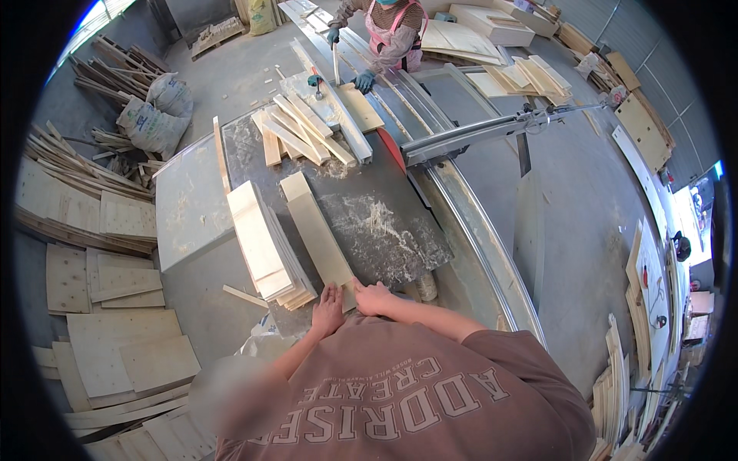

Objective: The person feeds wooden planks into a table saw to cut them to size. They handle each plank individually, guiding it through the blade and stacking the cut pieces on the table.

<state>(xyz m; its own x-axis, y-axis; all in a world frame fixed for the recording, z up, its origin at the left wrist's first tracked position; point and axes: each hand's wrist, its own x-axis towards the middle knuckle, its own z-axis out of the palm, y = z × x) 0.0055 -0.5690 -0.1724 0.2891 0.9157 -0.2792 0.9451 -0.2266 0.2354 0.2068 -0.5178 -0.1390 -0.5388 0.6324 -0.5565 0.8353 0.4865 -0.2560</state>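
Observation:
A long pale plywood strip (pixel 317 230) lies lengthwise on the dusty saw table (pixel 384 230). Its near end is pressed by both my hands. My left hand (pixel 328 309) lies flat with fingers spread on the near left corner. My right hand (pixel 372 296) is curled against the near right corner. Just left of the strip is a fanned stack of similar plywood strips (pixel 265 246). Sawdust (pixel 377 223) covers the table to the right of the strip.
Across the table a person in teal gloves (pixel 364 80) holds boards by cut strips (pixel 304 127). A metal guide rail (pixel 492 127) crosses at right. Plywood offcuts (pixel 115 323) cover the floor at left, sacks (pixel 154 115) lie beyond, stacked boards (pixel 646 292) at right.

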